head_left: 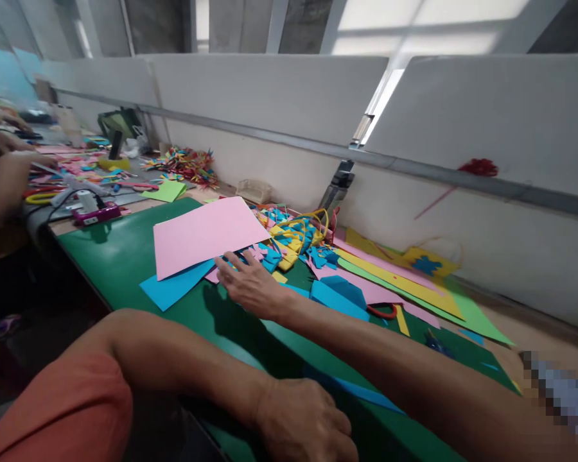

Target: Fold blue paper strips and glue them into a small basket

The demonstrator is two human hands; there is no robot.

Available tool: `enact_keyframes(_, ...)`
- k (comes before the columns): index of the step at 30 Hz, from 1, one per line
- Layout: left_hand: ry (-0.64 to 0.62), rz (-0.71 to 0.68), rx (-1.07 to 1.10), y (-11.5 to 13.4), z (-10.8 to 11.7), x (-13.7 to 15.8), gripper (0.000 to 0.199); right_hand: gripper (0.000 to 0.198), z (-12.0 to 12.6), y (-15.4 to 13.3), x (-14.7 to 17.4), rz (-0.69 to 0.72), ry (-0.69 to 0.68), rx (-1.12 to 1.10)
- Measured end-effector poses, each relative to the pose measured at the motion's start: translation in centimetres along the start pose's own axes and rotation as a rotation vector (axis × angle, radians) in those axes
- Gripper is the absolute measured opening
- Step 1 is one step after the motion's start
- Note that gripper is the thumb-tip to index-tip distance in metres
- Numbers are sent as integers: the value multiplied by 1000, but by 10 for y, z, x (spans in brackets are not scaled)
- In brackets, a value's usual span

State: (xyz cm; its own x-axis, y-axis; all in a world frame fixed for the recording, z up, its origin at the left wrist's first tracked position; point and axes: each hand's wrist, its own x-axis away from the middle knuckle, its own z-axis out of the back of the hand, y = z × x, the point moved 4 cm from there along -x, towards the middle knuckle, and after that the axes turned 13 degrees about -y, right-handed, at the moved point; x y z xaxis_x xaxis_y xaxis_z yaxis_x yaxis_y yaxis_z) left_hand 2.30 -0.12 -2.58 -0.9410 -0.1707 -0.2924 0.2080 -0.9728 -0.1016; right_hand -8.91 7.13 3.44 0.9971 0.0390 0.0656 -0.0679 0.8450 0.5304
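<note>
My right hand (248,282) reaches across the green mat (120,240) with its fingers spread, at the near edge of a pink sheet (207,234). Under that sheet a blue sheet (173,289) sticks out. Past my fingertips lie small pink and blue paper cutouts (270,256). Low in the view, my left hand (303,417) is curled closed near the mat's front edge; whatever its fingers may hold is hidden. A blue strip (366,393) lies on the mat beneath my right forearm.
Behind the mat sit yellow paper bags (293,237), stacked coloured sheets (404,282), a folded blue piece (340,295) and red-handled scissors (383,312). A purple power strip (96,215) rests at the left corner. Another person's arm (4,186) is at far left. A wall partition (270,90) runs behind.
</note>
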Motion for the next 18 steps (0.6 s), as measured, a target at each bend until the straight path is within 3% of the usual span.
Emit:
enact_keyframes(4,16,24,50,-8,-2,4,22,25,-27,0,-29,74,-11,-47)
enact_keyframes(9,116,43,76,-9,6,5,39,35,-27,-1,-30,38,-12,-168)
enact_keyframes(12,215,86,86,-4,13,6,38,55,-20,-4,-22,-16,73,-524)
enact_keyframes(15,260,104,112,-4,19,8,32,50,-15,10,-12,-134,263,-905)
enact_keyframes(18,221,113,112,-11,25,8,30,42,-7,46,5,-262,394,-1192)
